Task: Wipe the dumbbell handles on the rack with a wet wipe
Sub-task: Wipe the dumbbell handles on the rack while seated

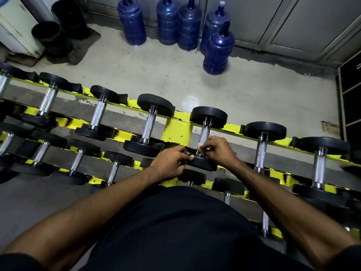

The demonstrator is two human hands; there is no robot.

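Note:
A yellow dumbbell rack (pixel 176 132) runs across the view with several black dumbbells on its tiers. My right hand (pixel 219 150) pinches a small white wet wipe (pixel 199 146) against the lower end of the knurled steel handle (pixel 205 132) of a top-tier dumbbell. My left hand (pixel 170 161) sits just left of it with curled fingers, its fingertips at the near black weight head (pixel 202 163); whether it grips the head or the wipe is unclear. The handle's near end is hidden by my fingers.
Neighbouring dumbbells stand close on both sides, one handle (pixel 148 128) to the left and one (pixel 260 151) to the right. Beyond the rack lie a tiled floor and several blue water jugs (pixel 218 49). Black bins (pixel 48 36) stand far left, a black cabinet (pixel 351 90) far right.

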